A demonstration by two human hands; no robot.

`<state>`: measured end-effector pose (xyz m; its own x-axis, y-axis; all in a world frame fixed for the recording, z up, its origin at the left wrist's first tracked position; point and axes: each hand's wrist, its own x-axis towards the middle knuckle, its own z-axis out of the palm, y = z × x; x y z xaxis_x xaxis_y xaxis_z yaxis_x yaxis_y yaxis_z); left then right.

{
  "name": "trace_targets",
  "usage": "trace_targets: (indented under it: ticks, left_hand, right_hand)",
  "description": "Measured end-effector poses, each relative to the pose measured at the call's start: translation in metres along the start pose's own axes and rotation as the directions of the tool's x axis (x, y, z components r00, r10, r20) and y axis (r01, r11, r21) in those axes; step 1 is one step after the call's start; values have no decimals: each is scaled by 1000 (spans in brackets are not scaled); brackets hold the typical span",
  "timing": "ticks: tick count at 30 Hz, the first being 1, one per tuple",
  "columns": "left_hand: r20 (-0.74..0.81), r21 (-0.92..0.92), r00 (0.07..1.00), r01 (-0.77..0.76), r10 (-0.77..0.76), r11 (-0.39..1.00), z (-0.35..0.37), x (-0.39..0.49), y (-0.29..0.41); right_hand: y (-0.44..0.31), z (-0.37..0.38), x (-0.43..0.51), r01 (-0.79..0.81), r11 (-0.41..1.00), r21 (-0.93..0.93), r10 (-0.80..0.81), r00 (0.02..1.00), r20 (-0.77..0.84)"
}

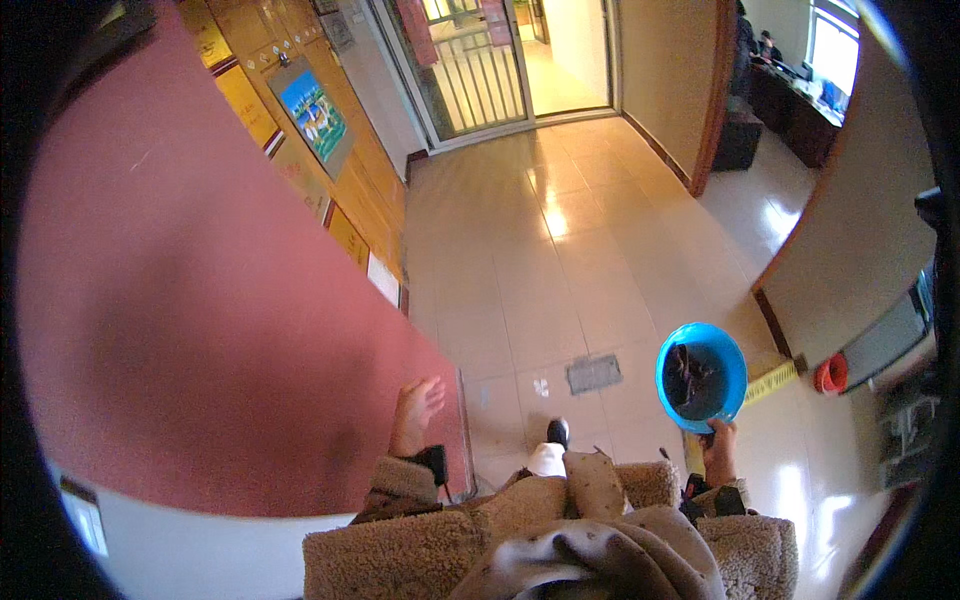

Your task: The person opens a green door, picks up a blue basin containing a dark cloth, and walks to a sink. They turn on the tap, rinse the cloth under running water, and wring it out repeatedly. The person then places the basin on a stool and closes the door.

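Observation:
My right hand (721,451) grips the near rim of a blue plastic basin (739,364), held out at my right side above the tiled floor. Inside the basin lies a dark, crumpled bundle (684,375) that looks like wet cloth. Greyish, murky water (711,386) appears to fill the rest of it. Nothing is in my left hand (420,411); its fingers are apart and partly curled, in front of the red wall panel (225,330). One dark shoe (557,432) shows below me on the floor.
A framed glass door (480,75) stands ahead beside a lit opening. On the right, a doorway shows a person (768,49) near a dark desk (799,112). A red bucket (831,373) stands by the right wall, near a yellow floor strip (772,382). A grey drain cover (594,374) lies ahead.

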<state>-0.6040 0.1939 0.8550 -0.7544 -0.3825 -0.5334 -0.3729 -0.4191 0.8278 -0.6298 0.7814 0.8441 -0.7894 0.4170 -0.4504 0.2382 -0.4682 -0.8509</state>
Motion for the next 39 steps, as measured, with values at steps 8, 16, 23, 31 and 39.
trace_targets:
  ticks: [8,16,23,31,39]
  left_hand:
    - [-33,-206,998,-50,44,977,91,209,84]
    - [185,16,967,-181,175,983,352,431,244]
    - [112,-55,992,-60,66,997,428,585,330]
    - [-285,-36,953,-122,107,992,423,753,426]
    - [-48,103,935,-346,353,932,628,979,532]
  right_hand:
    - [-78,190,220,0,990,-138,11,997,78]
    - [-139,333,426,79,996,-39,-79,997,12]
    - [-200,455,606,-19,992,-123,22,999,29]
    - [-252,645,811,38,992,-119,-28,996,85]
    - [-292,797,969,26,999,-34,-26,1000,4]
